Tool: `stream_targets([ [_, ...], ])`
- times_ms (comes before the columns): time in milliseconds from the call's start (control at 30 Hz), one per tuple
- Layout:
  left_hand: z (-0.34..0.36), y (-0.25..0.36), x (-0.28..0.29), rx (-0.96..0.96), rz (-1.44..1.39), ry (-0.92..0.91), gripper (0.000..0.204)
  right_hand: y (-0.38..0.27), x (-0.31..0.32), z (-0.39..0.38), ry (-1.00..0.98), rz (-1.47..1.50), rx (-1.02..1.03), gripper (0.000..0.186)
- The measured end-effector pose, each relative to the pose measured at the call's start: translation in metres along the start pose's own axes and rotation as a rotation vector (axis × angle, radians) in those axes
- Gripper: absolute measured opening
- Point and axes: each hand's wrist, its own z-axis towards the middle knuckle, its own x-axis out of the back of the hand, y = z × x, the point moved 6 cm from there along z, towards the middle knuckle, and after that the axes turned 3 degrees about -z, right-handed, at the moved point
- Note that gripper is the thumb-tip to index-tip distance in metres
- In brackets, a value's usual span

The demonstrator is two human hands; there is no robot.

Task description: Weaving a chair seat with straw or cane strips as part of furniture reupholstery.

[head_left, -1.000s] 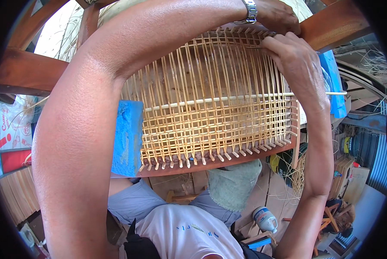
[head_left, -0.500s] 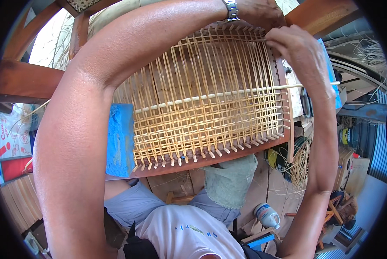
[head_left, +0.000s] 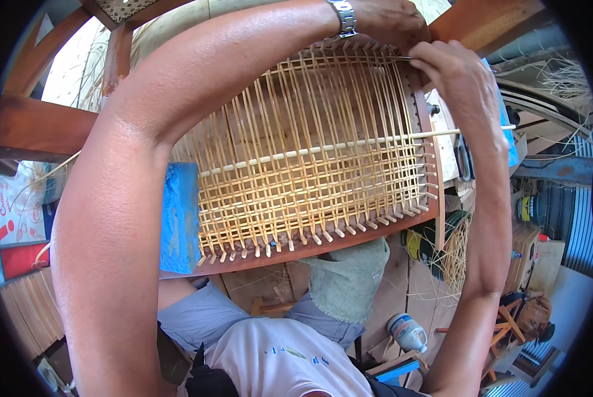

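Shifting left in view since a second ago, the cane panel (head_left: 296,195) shows more of its right edge, pegs (head_left: 317,239) lining its near side, a pale rod (head_left: 349,144) crossing its middle. At its far right corner, the right hand (head_left: 460,76) pinches a thin dark piece (head_left: 401,57); whether the left hand (head_left: 392,23), just beyond, grasps anything cannot be told. The weave looks unchanged, so work seems centred on that corner.

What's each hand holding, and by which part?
Right hand: apparently a thin piece, pinched by its right part, left part protruding. Left hand: can't tell, grip hidden.
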Motion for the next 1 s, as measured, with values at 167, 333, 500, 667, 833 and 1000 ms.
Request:
stream_targets([
  [167,0.001,-0.004,-0.005,0.034,0.119,-0.094,0.018,-0.010,-0.006,-0.001,-0.142,-0.048,0.044,0.011],
  [333,0.004,-0.018,-0.012,0.099,0.163,-0.061,0.019,-0.004,-0.012,0.005,0.014,-0.075,0.121,0.008],
  [500,0.007,-0.009,-0.009,0.042,0.151,-0.070,0.018,-0.018,0.006,-0.004,-0.062,-0.013,0.047,0.008],
  [667,0.002,-0.012,-0.001,0.051,0.015,-0.069,0.020,-0.085,0.023,0.014,0.061,0.282,0.165,0.011],
  [833,0.012,-0.004,-0.006,0.108,0.151,-0.139,0.018,-0.107,0.000,0.034,0.104,0.167,0.279,0.014],
  [1000,0.006,-0.027,-0.018,0.006,0.011,-0.090,0.020,-0.130,-0.011,0.047,0.167,0.020,0.352,0.014],
])
